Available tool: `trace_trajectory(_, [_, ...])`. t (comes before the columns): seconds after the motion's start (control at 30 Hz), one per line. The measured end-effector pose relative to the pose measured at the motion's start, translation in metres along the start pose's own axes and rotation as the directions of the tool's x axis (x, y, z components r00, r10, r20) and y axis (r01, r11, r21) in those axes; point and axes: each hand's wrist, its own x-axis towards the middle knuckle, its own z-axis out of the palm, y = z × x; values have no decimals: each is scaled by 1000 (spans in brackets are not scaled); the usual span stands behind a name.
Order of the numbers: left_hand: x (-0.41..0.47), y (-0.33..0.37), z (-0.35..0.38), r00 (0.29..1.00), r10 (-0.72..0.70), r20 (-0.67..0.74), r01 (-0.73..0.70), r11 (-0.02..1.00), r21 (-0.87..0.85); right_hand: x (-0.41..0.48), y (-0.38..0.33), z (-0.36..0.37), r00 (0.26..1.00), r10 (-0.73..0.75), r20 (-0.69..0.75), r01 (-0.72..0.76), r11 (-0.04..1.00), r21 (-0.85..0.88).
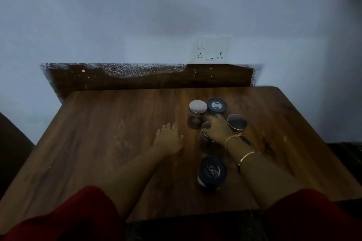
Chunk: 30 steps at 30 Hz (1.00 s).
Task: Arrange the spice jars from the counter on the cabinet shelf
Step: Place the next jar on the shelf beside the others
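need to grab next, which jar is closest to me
The blue-lid jar, alone at the front; the other four cluster farther back around the right hand.

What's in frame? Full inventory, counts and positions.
Wooden counter: 1, brown, fills the lower middle.
Backsplash strip: 1, dark brown, worn top edge, behind the counter.
Switch and socket plate: 1, white, on the wall above the strip's right end.
Silver-lid jar: 1, far side of the cluster.
Navy-lid jars: 2, one far, one nearest the camera.
Dark-lid jar: 1, rim pale, right of the cluster.
Clear jar: 1, centre, under the right hand.
Left hand: open, flat on the counter.
Right hand: bangles on the wrist, closed over the clear jar's top.
Sleeves: red, bottom edge.
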Motion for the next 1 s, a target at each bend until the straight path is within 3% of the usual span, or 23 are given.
trace_trajectory(0.53, [20,20,14,999,39,-23,-41,996,-82,24,33,27,992,98,73,-102,993,52])
trace_trajectory(0.87, [34,22,9,998,14,-55,-26,973,-230,36,32,28,987,-1,-160,22,992,127])
trace_trajectory(1.0, [43,24,1,985,-58,-164,-28,877,-480,40,16,2,956,-33,-291,146,914,378])
